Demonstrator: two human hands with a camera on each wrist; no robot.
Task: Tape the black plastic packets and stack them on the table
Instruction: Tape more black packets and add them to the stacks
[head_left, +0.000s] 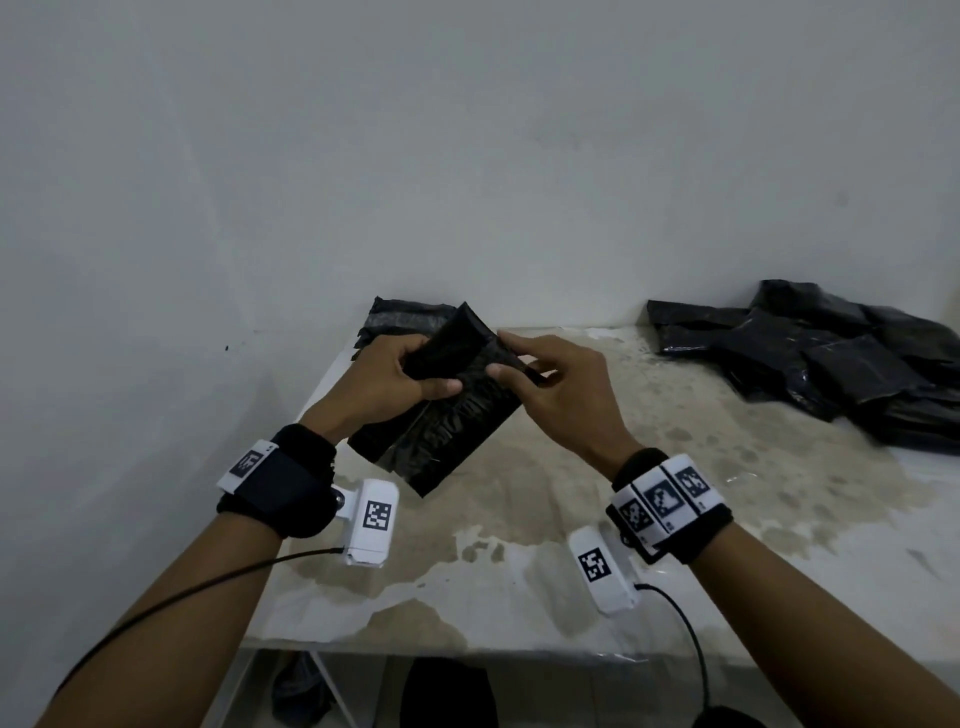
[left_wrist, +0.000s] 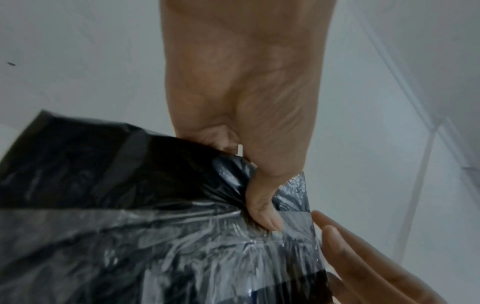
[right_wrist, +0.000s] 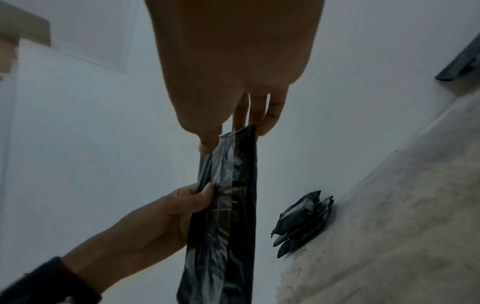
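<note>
Both hands work above the near-left part of the stained white table top (head_left: 675, 519), holding one long black plastic packet (head_left: 447, 431) clear of the surface, tilted, its lower end toward the person and its upper end toward the grey wall (head_left: 467, 130).

Left hand (head_left: 384, 379): thumb and fingers curled round the packet's folded upper part, thumb pressed on the crinkled film in the left wrist view. Firm grip, narrow.

Right hand (head_left: 561, 384): thumb and fingertips pinch the packet's upper edge from the right side; the right wrist view shows the film edge caught between thumb and fingers. Whether tape is on this edge, cannot tell.

Small stack of folded black packets (head_left: 400, 317): sits at the table's far-left corner, against the wall, just behind the left hand; approx. two or three, seen edge-on in the right wrist view (right_wrist: 303, 222).

Loose heap of black plastic packets (head_left: 831, 353): far-right of table, against the wall, overlapping, running out of view at the right edge.

Open room: bare table between stack and heap, also the whole front strip nr the front edge. Left table edge lies close under the left wrist. Wrist cameras w/ cables hang below both wrists.
</note>
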